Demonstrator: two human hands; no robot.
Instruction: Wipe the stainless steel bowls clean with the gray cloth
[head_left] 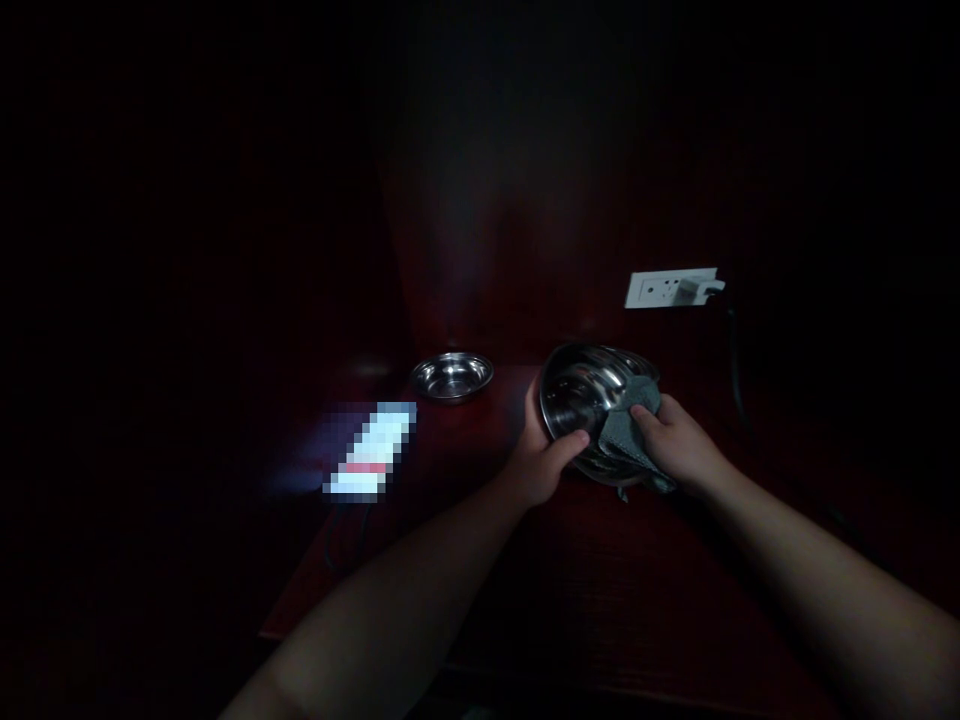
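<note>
A shiny metal bowl (574, 395) is held tilted above the dark red table, its hollow side partly facing me. My left hand (544, 455) grips its left rim, with the thumb over the edge on the inside and the fingers hidden behind. My right hand (671, 440) is closed on a grey-green cloth (626, 435), which it presses over the bowl's right rim. The thumb lies on top of the cloth, and part of the cloth hangs below the bowl. The right fingers behind the rim are hidden.
A smaller metal bowl (452, 378) stands upright at the back of the table (570, 590). Left of it lies a bright, pixelated screen (371, 455) with a cable near it. A white wall socket (670, 288) holds a plug, its cord hanging down. The surroundings are very dark.
</note>
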